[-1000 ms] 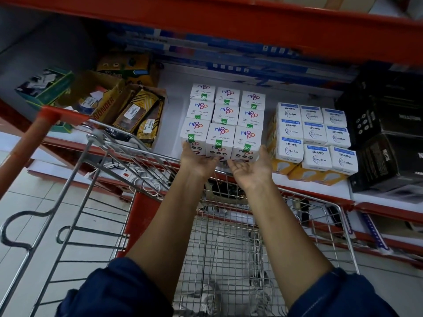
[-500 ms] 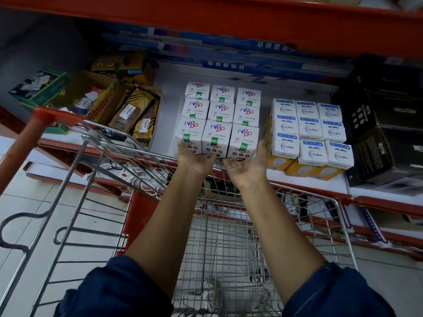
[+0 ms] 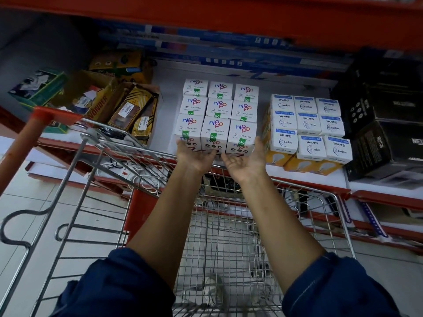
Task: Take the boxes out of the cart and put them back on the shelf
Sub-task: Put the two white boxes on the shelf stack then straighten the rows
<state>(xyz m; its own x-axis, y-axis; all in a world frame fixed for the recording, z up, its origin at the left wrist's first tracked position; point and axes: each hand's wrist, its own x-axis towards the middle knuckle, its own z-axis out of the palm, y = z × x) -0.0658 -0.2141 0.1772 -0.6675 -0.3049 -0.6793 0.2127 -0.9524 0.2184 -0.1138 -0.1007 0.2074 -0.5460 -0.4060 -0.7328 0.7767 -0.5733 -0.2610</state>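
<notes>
A block of white Nippo boxes (image 3: 218, 115), three wide and several deep, stands on the white shelf (image 3: 167, 104). My left hand (image 3: 194, 156) and my right hand (image 3: 245, 161) are palm-up with fingers apart, pressed against the lower front of the nearest row. My fingertips are hidden against the boxes. The right thumb reaches up beside the right-hand box. Both arms stretch over the wire cart (image 3: 128, 147), whose mesh floor (image 3: 229, 248) shows no boxes.
White Wipro boxes (image 3: 309, 129) sit just right of the block, with black cartons (image 3: 384, 138) beyond. Yellow packs in open cardboard (image 3: 128, 110) and a green box (image 3: 39, 88) lie to the left. A red beam (image 3: 229, 17) hangs low overhead. The cart's red handle (image 3: 34, 131) is at left.
Both hands stay against the front row of Nippo boxes. The right thumb has spread out beside the right box. The view has shifted slightly.
</notes>
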